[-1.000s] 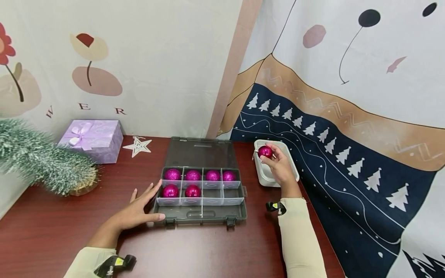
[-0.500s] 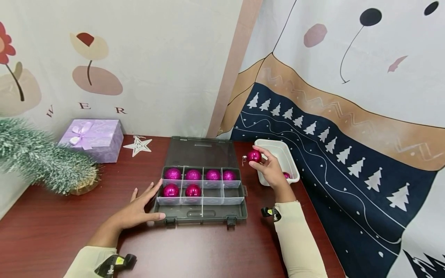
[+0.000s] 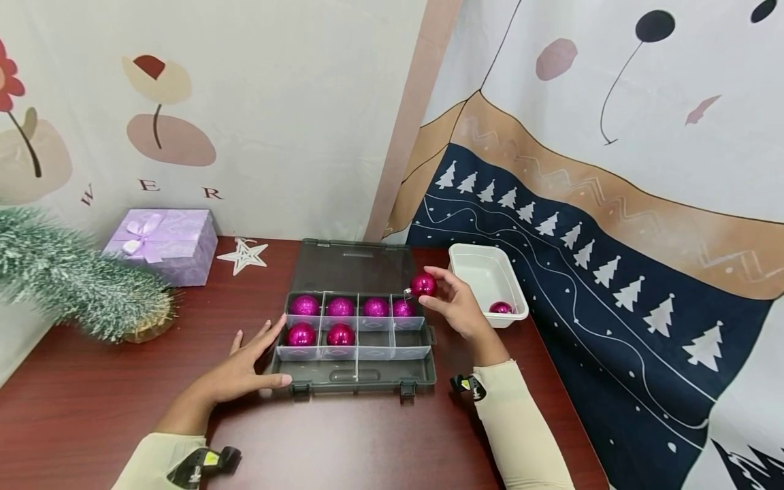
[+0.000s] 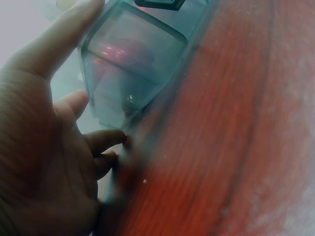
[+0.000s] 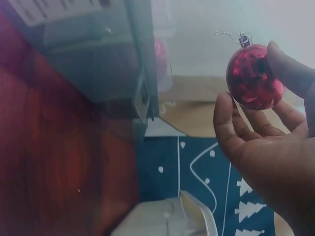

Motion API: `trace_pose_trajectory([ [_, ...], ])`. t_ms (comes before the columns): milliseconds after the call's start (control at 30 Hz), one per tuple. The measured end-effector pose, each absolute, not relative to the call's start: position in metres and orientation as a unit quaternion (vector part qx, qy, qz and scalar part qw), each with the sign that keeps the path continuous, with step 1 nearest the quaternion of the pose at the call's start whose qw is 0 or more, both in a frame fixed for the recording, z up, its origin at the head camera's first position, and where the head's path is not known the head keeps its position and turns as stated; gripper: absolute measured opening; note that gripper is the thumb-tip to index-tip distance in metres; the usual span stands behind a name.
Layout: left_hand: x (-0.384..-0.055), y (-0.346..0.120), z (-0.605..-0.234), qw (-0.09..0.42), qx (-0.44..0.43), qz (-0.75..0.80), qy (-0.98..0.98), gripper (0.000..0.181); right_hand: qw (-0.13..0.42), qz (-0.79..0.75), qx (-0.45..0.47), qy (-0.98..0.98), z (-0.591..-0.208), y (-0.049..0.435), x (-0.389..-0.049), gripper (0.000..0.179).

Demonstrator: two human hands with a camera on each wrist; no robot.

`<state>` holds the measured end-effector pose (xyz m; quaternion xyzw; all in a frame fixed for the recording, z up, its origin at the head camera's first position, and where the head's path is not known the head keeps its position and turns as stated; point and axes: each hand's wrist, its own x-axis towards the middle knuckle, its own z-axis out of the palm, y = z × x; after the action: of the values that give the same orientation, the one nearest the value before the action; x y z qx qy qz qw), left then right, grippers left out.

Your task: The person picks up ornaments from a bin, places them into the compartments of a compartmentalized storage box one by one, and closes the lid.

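Note:
My right hand (image 3: pixel 461 306) pinches a shiny magenta Christmas bauble (image 3: pixel 423 285) between thumb and fingers, over the right back corner of a grey divided organizer box (image 3: pixel 392 373). In the right wrist view the bauble (image 5: pixel 254 76) shows a silver cap and a wire hook. Several glittery baubles (image 3: pixel 339 306) fill the back row of compartments. Two shiny baubles (image 3: pixel 301 335) sit at the left of the middle row; the front row holds none. My left hand (image 3: pixel 245 371) spreads its straight fingers along the box's left side. The left wrist view shows its thumb beside the box's clear wall (image 4: pixel 133 64).
A white tub (image 3: pixel 490 272) with one shiny bauble (image 3: pixel 501 308) stands right of the box. The dark lid (image 3: pixel 353 269) lies back, opened. Behind on the left are a white star (image 3: pixel 243 256), a purple gift box (image 3: pixel 164 245) and a frosted small tree (image 3: pixel 79 279).
My right hand has carried the bauble leftward from over the white tub to the organizer's right back corner, uncovering the bauble left in the tub. The left hand has stayed in place.

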<state>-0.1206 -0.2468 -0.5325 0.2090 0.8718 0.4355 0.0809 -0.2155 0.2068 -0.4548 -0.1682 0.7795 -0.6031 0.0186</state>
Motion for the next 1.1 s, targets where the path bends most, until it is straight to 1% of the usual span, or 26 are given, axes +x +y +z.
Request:
trace_pose_trajectory([
  [333,-0.12,-0.246,-0.53,0.078,0.211,0.435,0.872,0.116,0.016,-0.557,-0.207,0.804,-0.457,0.185,-0.205,0.057],
  [500,-0.12,-0.247,-0.531,0.077,0.211,0.436,0.872,0.116,0.016,-0.538,-0.227,0.812,-0.461,0.174,-0.199,0.057],
  [800,-0.12,-0.247,-0.533,0.076,0.209,0.433,0.874,0.116,-0.003,-0.462,-0.246,0.852,-0.464,0.157,-0.187,0.056],
  [1100,-0.121,-0.246,-0.531,0.083,0.206,0.437,0.872,0.116,0.016,-0.422,-0.255,0.87,-0.466,0.146,-0.181,0.059],
])
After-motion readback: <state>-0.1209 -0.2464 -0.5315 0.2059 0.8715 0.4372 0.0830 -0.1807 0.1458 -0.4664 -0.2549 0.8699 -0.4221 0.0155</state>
